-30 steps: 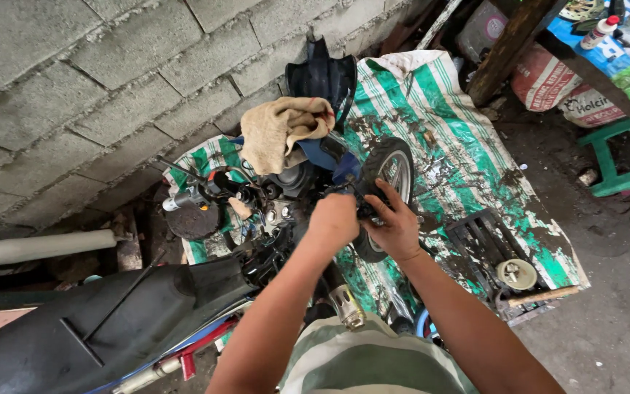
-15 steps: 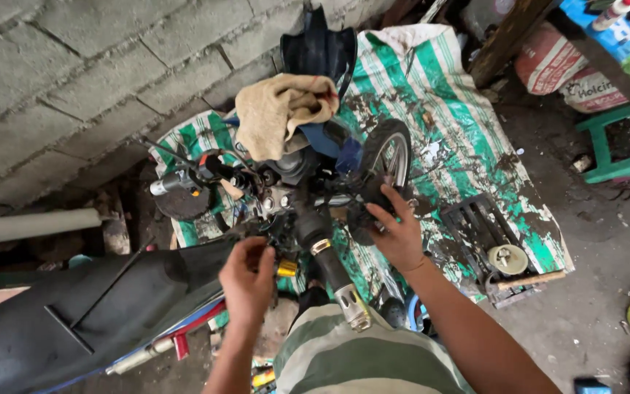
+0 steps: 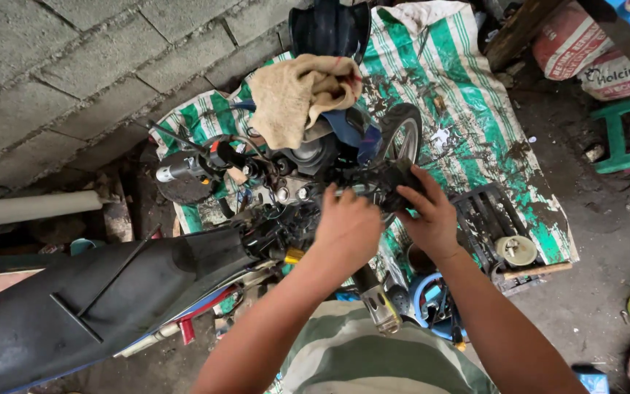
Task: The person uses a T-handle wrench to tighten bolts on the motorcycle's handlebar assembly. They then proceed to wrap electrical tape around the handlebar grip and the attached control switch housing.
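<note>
Left hand [image 3: 349, 228], knuckles up, fingers curled down onto the stripped motorcycle front end [image 3: 308, 190]; exact grip hidden beneath the hand, cannot tell. Right hand [image 3: 424, 215] just beside it, fingers spread and pressed against a black plastic part [image 3: 384, 182] at the steering head. Directly beyond both hands: front wheel [image 3: 406, 135], partly blocked by the black part. Further out, above the left hand: tan rag [image 3: 300, 95] draped over the front assembly. Left of the left hand: handlebar grip [image 3: 176, 171]; nearer, black seat [image 3: 74, 306]. Beneath everything: green-and-white striped tarp [image 3: 468, 87]. Right of the right hand: black crate [image 3: 486, 219] holding a round white lid [image 3: 515, 249]. Far right: green stool [image 3: 625, 135].
</note>
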